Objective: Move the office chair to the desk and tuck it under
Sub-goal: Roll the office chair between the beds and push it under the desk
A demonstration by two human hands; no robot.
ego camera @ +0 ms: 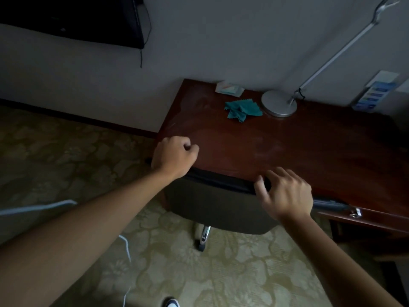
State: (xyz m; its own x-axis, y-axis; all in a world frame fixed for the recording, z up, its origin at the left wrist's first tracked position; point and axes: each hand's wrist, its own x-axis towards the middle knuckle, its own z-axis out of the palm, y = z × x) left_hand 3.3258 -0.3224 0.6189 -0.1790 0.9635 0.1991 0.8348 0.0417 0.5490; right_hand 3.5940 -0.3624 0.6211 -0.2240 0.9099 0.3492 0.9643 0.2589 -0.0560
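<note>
The office chair [212, 204] has a dark grey backrest with a black top edge, and that edge lies against the front of the reddish-brown desk [287, 147]. A chrome leg with a caster [204, 238] shows below the backrest; the seat is hidden under the desk. My left hand [174, 156] is curled in a loose fist over the left end of the backrest top, by the desk's corner. My right hand [285, 193] rests on the top edge further right, fingers bent over it and thumb on the near side.
On the desk stand a silver lamp base [278, 103] with a slanted arm, a teal cloth [242, 109], a small packet [229, 87] and a leaflet holder [374, 91]. A drawer handle [355, 212] is at right. Patterned carpet, a white cable [126, 247] and my shoe [171, 302] lie below.
</note>
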